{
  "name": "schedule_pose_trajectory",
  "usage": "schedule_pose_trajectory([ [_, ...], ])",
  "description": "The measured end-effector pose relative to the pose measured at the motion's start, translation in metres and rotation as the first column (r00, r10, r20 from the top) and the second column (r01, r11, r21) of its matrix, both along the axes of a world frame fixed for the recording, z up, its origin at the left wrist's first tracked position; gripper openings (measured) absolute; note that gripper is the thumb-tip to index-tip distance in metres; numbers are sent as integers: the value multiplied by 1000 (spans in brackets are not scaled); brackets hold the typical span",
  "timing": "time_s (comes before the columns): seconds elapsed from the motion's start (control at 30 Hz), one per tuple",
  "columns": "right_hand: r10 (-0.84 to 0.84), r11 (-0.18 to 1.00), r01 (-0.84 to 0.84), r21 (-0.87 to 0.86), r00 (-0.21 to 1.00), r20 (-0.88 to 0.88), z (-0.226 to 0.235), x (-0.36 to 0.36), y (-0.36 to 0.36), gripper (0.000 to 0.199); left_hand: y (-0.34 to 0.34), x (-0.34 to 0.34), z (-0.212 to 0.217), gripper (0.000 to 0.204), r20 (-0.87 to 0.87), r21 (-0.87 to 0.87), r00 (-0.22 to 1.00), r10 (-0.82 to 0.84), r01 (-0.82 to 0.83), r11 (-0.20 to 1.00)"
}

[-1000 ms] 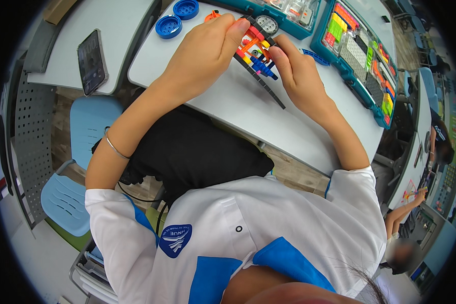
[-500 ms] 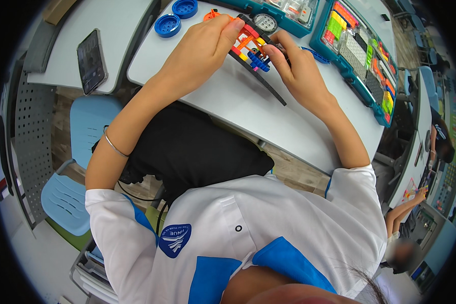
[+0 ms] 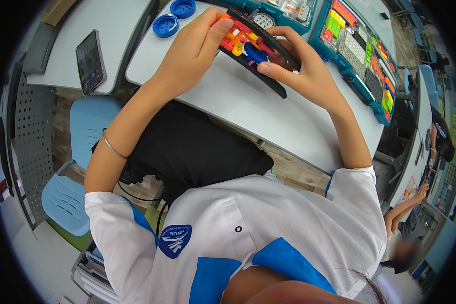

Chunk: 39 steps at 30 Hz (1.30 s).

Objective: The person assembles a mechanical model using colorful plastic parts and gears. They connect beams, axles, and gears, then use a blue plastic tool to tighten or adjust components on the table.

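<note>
Holding a plastic assembly (image 3: 239,38) between both hands, the person pinches its orange end with the left hand (image 3: 195,48) and curls the right hand (image 3: 305,71) round a long, flat black strip (image 3: 261,31), near a ridged blue piece (image 3: 256,52). Beneath spreads the smooth white bench (image 3: 228,93); two round, rimmed blue wheels (image 3: 165,25) sit left of the left hand.

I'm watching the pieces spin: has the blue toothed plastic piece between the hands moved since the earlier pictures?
Yes: the blue toothed plastic piece has moved up the picture, closer to the pale-grey round plastic wheel beyond it.
</note>
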State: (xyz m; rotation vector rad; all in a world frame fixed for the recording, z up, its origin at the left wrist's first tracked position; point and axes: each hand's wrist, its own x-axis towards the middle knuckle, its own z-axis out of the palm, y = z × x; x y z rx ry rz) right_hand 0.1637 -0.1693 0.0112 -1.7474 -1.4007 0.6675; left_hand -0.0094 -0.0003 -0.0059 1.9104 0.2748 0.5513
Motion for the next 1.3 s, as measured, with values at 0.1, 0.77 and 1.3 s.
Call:
schedule_pose_trajectory([
  [0.1, -64, 992, 62, 107, 998, 14, -5, 9, 0, 49, 8, -3, -3, 27, -57, -77, 996, -63, 59, 995],
  [0.77, 0, 988, -61, -145, 921, -390, 21, 0, -6, 36, -6, 4, 10, 38, 118, 776, 985, -130, -10, 631],
  [1.3, 28, 978, -103, -181, 928, -372, 27, -9, -10, 21, -25, -7, 6, 46, 122, 864, 966, -228, 10, 504],
])
